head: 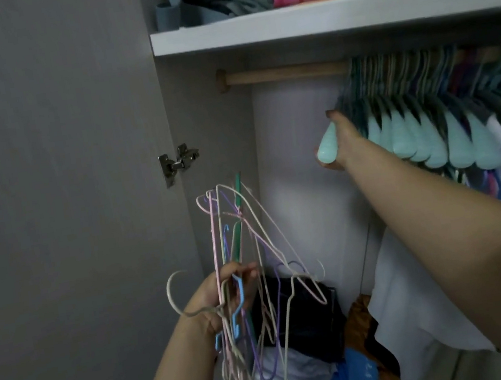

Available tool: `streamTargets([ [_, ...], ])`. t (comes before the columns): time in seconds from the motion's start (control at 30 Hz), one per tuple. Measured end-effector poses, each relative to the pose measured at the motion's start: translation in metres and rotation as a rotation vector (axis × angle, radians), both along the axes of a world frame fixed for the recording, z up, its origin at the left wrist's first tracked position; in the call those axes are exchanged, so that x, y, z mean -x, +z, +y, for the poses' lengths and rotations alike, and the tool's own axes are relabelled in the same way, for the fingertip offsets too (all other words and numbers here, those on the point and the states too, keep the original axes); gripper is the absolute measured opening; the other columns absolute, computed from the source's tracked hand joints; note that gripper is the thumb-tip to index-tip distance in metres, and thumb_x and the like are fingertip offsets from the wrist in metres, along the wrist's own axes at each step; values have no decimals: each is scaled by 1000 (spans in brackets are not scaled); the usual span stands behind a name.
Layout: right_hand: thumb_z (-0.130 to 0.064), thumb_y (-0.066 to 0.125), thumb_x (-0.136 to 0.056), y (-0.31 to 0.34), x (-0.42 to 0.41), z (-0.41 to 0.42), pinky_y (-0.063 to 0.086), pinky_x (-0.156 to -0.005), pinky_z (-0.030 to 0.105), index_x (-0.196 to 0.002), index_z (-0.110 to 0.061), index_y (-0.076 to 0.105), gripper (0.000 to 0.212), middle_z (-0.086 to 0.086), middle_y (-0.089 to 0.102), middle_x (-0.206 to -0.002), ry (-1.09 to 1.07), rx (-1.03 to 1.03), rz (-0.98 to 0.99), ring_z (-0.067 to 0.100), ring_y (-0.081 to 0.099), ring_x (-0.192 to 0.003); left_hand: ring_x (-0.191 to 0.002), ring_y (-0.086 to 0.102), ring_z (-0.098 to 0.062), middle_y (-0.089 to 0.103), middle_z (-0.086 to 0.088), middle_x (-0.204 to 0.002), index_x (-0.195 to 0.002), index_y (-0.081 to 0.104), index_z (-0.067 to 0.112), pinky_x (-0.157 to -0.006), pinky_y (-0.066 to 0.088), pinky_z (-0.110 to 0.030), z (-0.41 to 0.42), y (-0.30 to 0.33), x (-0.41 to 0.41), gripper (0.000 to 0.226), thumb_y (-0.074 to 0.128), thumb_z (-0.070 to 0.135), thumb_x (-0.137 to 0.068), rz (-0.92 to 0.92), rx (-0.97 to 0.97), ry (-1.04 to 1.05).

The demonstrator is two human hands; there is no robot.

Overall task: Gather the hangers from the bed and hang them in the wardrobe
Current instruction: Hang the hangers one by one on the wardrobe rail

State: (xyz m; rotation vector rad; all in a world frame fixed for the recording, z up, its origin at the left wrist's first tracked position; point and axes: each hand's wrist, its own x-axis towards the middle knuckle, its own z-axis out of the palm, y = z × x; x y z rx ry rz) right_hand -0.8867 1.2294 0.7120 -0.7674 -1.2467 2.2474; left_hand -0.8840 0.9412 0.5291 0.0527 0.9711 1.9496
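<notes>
My left hand (225, 294) grips a tangled bunch of thin wire hangers (246, 255) in cream, pink, purple, green and blue, held low in front of the open wardrobe. My right hand (337, 141) reaches up and to the right, its fingers wrapped around the mint-green shoulder end of the leftmost hanging hanger (328, 145). Several mint and dark teal hangers (427, 118) crowd the right part of the wooden rail (284, 73). The rail's left stretch is bare.
A white shelf (330, 15) above the rail carries folded pink bedding and grey clothes. The open door (59, 202) with its metal hinge (178, 163) stands at the left. White garments (421, 294), dark clothes and a blue bag fill the wardrobe's bottom.
</notes>
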Motion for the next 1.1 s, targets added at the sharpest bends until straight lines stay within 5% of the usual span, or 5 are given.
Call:
streamTargets([
  [0.07,-48,68,-74,-11,-9,-2,53,-75,35,-91,-21,56,34,1,61,-88,46,-111,-30,18,61,-76,-32,53,-13,64,-8,-56,-75,73,-3,-31,40,-15,-1,4,-6,15,68,11,-72,50,-33,-47],
  [0.2,-61,56,-80,-63,-29,-22,46,-93,38,-132,-26,44,63,1,47,-130,73,-345,-151,22,52,-103,-33,45,-9,56,0,-54,-94,63,4,-32,33,-13,-8,0,-11,75,93,13,-25,120,-95,-84],
  [0.37,-37,63,-86,-183,-83,-79,44,-90,35,-112,0,59,45,22,59,-109,-161,-703,-345,27,58,-105,-34,40,-7,46,3,-53,-101,61,10,-36,26,-15,-7,-20,-15,78,92,12,-29,82,-132,-50],
  [0.5,-50,60,-84,-242,-124,-132,40,-55,29,-73,-14,49,40,6,50,-64,456,-779,-507,20,50,-61,-36,32,-7,35,5,-53,-97,64,11,-40,16,-18,3,-35,-22,59,88,11,-42,98,-146,-4],
  [1.1,-30,40,-99,-236,-205,-141,50,-72,36,-121,-15,60,33,3,53,-115,-54,-1325,-394,26,60,-89,-48,68,-15,70,-4,-56,-78,67,8,-51,57,-24,40,-61,-47,29,46,17,-96,-41,-44,45],
])
